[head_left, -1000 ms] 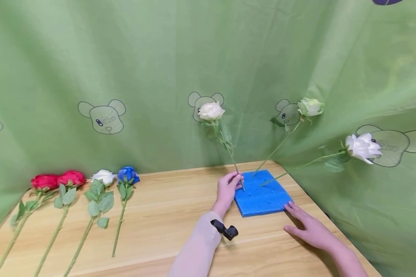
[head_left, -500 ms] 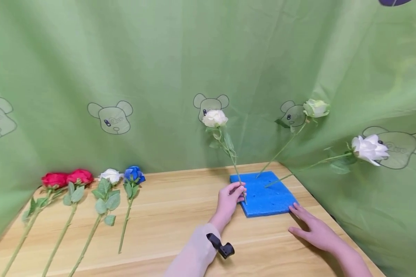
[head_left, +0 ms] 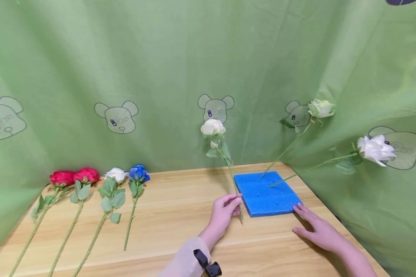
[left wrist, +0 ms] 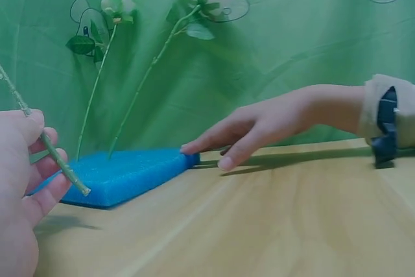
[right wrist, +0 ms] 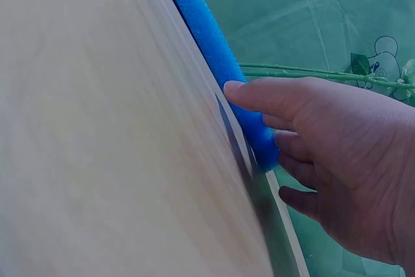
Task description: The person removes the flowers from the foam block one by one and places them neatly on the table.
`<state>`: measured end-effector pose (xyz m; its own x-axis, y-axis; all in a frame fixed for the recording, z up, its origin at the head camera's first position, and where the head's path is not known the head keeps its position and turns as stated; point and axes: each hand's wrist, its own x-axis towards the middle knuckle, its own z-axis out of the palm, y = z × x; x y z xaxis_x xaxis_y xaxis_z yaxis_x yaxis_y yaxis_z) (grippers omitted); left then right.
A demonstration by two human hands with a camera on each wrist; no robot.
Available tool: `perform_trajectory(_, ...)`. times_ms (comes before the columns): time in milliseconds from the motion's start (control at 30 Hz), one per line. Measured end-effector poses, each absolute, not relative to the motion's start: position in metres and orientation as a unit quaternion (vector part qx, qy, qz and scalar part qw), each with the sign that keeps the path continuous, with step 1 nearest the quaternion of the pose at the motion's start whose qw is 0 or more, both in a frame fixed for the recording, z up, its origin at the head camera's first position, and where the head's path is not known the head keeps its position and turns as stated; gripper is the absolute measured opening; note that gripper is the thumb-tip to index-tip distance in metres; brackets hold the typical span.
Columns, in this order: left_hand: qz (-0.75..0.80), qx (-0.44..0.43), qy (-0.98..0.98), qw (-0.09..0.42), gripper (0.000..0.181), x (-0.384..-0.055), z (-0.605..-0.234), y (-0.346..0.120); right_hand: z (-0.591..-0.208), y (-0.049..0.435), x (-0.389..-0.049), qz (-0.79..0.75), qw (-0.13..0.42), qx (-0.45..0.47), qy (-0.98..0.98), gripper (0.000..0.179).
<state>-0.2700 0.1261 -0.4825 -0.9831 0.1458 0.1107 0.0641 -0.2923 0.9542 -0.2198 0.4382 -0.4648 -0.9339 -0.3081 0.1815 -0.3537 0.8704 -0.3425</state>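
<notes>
My left hand pinches the lower stem of a white rose. The rose stands nearly upright, its head leaning left. In the left wrist view the cut end of its stem hangs above the table, beside the foam. My right hand has its fingers spread, fingertips at the near right corner of a blue foam slab. Two roses rise from the slab on slanting stems: a greenish-white rose toward the back and a wide-open white rose leaning right. Several small holes dot the foam.
On the left of the wooden table lie two red roses, a white rose and a blue rose, stems toward me. A green curtain with bear faces hangs behind and along the right side.
My left hand has drawn the white rose toward me; its stem end has gone from over the foam to off its left edge. The right hand stays at the foam's corner.
</notes>
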Motion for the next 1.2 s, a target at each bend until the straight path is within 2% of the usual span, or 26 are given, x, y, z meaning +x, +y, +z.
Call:
perform_trajectory(700, 0.772, 0.080, 0.627, 0.062, 0.038, -0.232, -0.488, 0.032, -0.466, 0.439, -0.220, 0.184, 0.056, 0.169, -0.967, 0.073)
perform_trajectory(1200, 0.749, 0.057, 0.657, 0.061, 0.042, -0.215, -0.486, -0.034, -0.463, 0.437, -0.219, 0.181, 0.054, 0.166, -0.968, 0.072)
